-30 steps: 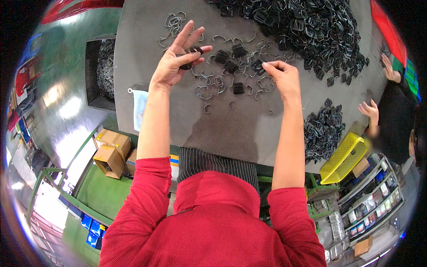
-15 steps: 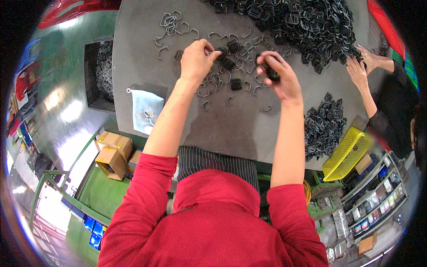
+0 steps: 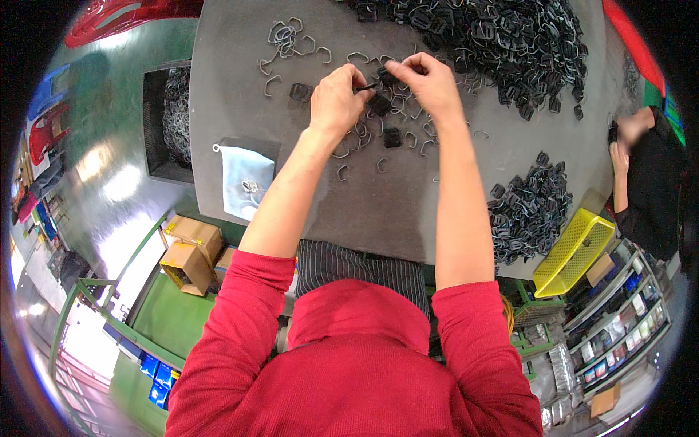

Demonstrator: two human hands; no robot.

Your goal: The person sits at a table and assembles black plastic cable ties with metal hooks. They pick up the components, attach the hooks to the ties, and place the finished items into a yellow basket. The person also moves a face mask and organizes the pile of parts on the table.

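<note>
My left hand [image 3: 336, 102] is closed in a pinch on a small black plastic buckle [image 3: 365, 88], held edge-on over the table. Just to its right, my right hand [image 3: 435, 87] has thumb and forefinger bent together above a black buckle on the table; whatever its fingers hold is hidden. Beneath and between my hands lie scattered bent wire rings [image 3: 362, 132] and a few loose black buckles [image 3: 392, 138]. Another buckle [image 3: 300, 92] lies left of my left hand. More wire rings [image 3: 285, 38] sit in a tangle farther left.
A large heap of black buckles with wire rings [image 3: 502, 44] covers the far right; a smaller heap [image 3: 531, 211] lies nearer. A yellow basket [image 3: 574, 253] stands at the right edge. Left are a light blue pouch [image 3: 244, 175] and black bin [image 3: 162, 156]. A co-worker's hand [image 3: 620, 160] is at right.
My right hand has moved left and away from me, close to my left hand; the dark pieces seen in it no longer show. The co-worker's hands have drawn back from the large heap.
</note>
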